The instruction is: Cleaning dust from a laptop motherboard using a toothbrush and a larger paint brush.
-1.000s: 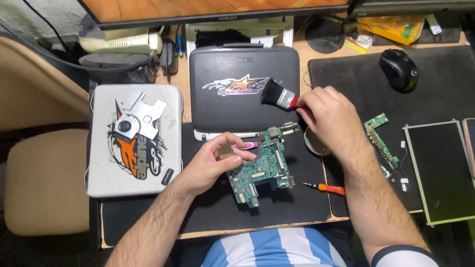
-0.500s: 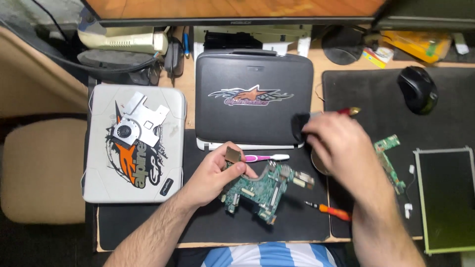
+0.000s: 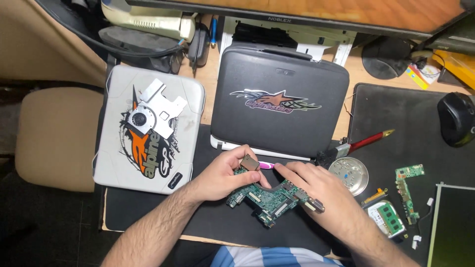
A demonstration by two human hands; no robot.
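Both hands grip the green circuit board (image 3: 269,200) just below the dark laptop (image 3: 278,106). The left hand (image 3: 225,173) maybe pinches a small brown piece (image 3: 249,162); the right hand (image 3: 316,188) clamps the board's edge.

Green circuit board (image 3: 269,200), bare, chips and connectors facing up, lying tilted on black mat at desk's front edge, small copper-brown block (image 3: 249,162) above its upper left corner.

A single head-worn camera looks steeply down onto the desk (image 3: 217,89) from close above. Forearms enter from the bottom edge; the monitor (image 3: 316,15) base lines the top of the frame.
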